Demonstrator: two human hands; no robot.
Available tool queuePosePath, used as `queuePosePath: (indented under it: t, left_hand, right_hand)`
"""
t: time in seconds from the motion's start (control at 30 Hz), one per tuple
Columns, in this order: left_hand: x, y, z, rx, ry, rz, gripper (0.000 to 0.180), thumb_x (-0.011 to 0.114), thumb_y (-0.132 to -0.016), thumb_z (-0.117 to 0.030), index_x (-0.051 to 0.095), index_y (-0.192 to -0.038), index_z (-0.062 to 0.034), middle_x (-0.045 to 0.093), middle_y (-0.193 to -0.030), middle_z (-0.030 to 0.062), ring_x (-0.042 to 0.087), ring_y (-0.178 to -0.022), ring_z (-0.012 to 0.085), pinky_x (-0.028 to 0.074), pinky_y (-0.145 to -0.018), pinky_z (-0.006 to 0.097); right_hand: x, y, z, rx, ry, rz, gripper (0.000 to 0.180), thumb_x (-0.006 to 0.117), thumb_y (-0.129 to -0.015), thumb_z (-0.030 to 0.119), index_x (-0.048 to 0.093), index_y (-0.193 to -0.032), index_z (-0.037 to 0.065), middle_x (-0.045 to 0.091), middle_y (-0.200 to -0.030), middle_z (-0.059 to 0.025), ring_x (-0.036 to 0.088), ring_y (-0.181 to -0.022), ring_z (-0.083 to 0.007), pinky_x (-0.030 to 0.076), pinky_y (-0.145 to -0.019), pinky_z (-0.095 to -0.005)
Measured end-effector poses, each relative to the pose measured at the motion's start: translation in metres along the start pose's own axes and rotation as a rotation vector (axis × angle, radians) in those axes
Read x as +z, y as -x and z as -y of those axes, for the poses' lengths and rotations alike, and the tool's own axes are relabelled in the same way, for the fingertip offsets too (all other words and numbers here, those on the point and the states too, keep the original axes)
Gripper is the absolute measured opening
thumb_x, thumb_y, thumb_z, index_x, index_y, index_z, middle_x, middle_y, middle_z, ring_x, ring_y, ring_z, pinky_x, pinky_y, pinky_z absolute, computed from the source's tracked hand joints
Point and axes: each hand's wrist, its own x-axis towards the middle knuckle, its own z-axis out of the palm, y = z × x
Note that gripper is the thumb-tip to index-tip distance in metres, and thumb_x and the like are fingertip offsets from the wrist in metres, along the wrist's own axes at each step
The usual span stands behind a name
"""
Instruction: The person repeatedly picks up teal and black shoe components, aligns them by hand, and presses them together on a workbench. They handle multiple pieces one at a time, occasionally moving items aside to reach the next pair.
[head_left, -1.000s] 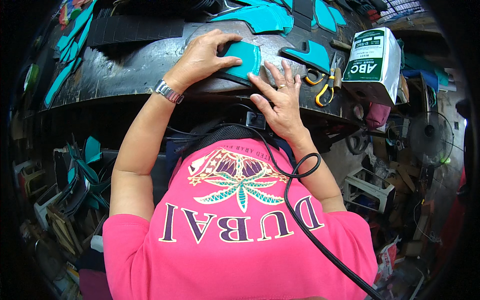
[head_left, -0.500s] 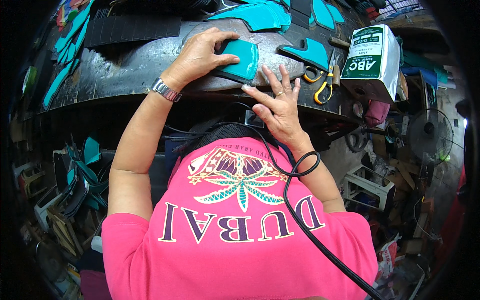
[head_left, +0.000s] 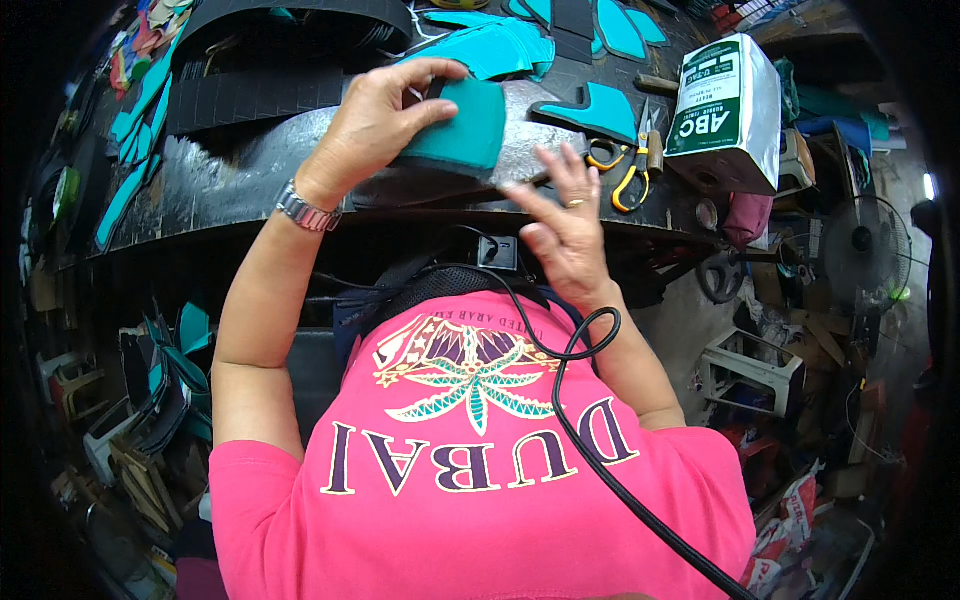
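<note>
Left hand [head_left: 375, 120] fingers pinch the teal foam piece [head_left: 455, 125] by its upper edge, lifted just above the worktop [head_left: 230, 180]. Right hand [head_left: 565, 225] fingers spread, empty, just below-right of it. Piece looks light, soft, bendable (best held at the edges).

Yellow-handled scissors [head_left: 628, 172] beside green-white box [head_left: 727, 100]; teal cutouts [head_left: 500, 45] behind; fan [head_left: 862, 245] right.
</note>
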Motion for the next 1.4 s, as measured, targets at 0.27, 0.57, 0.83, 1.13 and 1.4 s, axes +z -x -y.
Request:
queuePosePath:
  t: [0.27, 0.57, 0.83, 1.13, 1.4]
  left_hand:
    - [0.062, -0.076, -0.023, 0.100, -0.042, 0.047, 0.037, 0.071, -0.095, -0.022, 0.067, -0.132, -0.0164, 0.071, -0.100, 0.0108, 0.066, -0.083, 0.0163, 0.057, -0.075, 0.032]
    - [0.114, -0.106, -0.014, 0.203, -0.360, 0.059, 0.040, 0.070, -0.093, -0.013, 0.065, -0.133, -0.0122, 0.069, -0.120, 0.0172, 0.068, -0.106, 0.0299, 0.056, -0.091, 0.040]
    - [0.027, -0.086, 0.024, 0.070, -0.581, -0.032, 0.056, 0.081, -0.083, -0.032, 0.065, -0.133, -0.0119, 0.061, -0.137, 0.0171, 0.060, -0.125, 0.0323, 0.048, -0.105, 0.042]
    - [0.006, -0.072, 0.046, -0.089, -0.701, 0.092, 0.089, 0.087, -0.071, -0.053, 0.056, -0.144, -0.0123, 0.058, -0.140, 0.0225, 0.054, -0.132, 0.0362, 0.040, -0.113, 0.046]
    - [0.034, -0.084, 0.048, 0.046, -0.664, 0.127, 0.086, 0.080, -0.079, -0.057, 0.051, -0.148, -0.0151, 0.046, -0.152, 0.0229, 0.046, -0.140, 0.0376, 0.039, -0.115, 0.046]
  right_hand:
    - [-0.036, 0.020, -0.043, 0.433, -0.646, -0.656, 0.031, 0.058, -0.104, 0.011, 0.060, -0.132, 0.001, 0.069, -0.110, -0.0074, 0.068, -0.090, -0.0124, 0.053, -0.082, -0.0257]
    - [-0.098, 0.041, -0.096, 0.778, -0.794, -0.684, 0.061, 0.063, -0.099, 0.016, 0.032, -0.151, 0.003, 0.066, -0.082, -0.0134, 0.061, -0.053, -0.0136, 0.042, -0.043, -0.0215]
    - [-0.117, 0.025, -0.142, 0.948, -0.814, -0.391, 0.064, 0.069, -0.096, 0.024, 0.031, -0.146, 0.010, 0.061, -0.072, -0.0106, 0.049, -0.043, -0.0114, 0.031, -0.035, -0.0213]
    - [-0.122, 0.028, -0.177, 0.867, -1.225, -0.538, 0.011, 0.065, -0.094, 0.011, 0.058, -0.095, 0.002, 0.065, -0.079, -0.0111, 0.049, -0.047, -0.0117, 0.034, -0.042, -0.0246]
    - [-0.103, 0.046, -0.133, 0.815, -1.215, -0.672, 0.026, 0.061, -0.097, 0.011, 0.055, -0.122, 0.007, 0.067, -0.084, -0.0130, 0.051, -0.050, -0.0121, 0.036, -0.042, -0.0234]
